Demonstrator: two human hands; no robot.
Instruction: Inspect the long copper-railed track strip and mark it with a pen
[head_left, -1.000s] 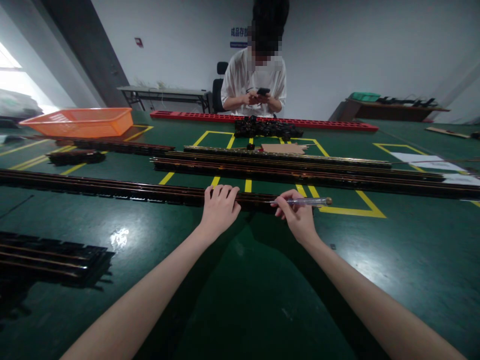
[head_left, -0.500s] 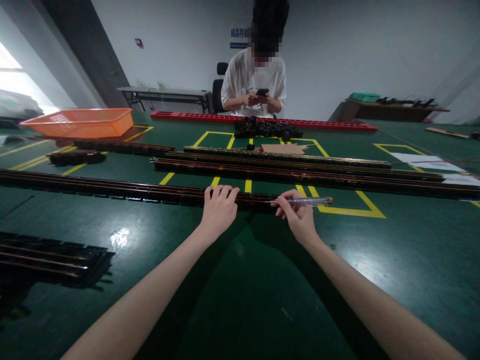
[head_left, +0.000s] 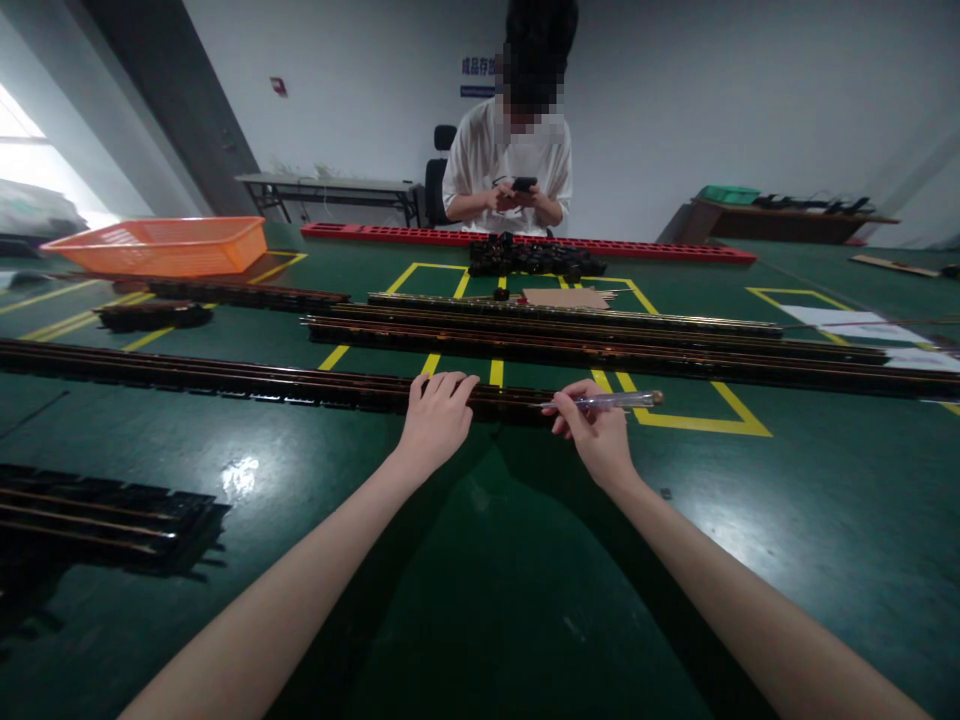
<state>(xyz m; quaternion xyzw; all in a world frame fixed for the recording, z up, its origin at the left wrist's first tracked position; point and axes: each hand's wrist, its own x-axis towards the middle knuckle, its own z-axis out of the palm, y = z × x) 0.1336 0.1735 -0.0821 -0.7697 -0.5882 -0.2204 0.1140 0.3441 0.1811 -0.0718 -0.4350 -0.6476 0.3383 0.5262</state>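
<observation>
A long black rail strip (head_left: 225,380) crosses the green table (head_left: 315,465) from the left. The left hand (head_left: 437,422) drapes over it, probably to steady it — whether it grips cannot be told. The right hand (head_left: 598,437) pinches a clear-handled screwdriver (head_left: 624,400) nearly level — likely so the tip lies along the strip.

dim | bright window (head_left: 18,112) left | table (head_left: 360,435) glare | edges stretched, possibly soft

One head-worn camera looks forward and down from the near side of the flat, glossy green bench (head_left: 480,600), whose nearest stretch lies close at the bottom; it faces the plain pale wall (head_left: 712,110), further off at the top.
</observation>
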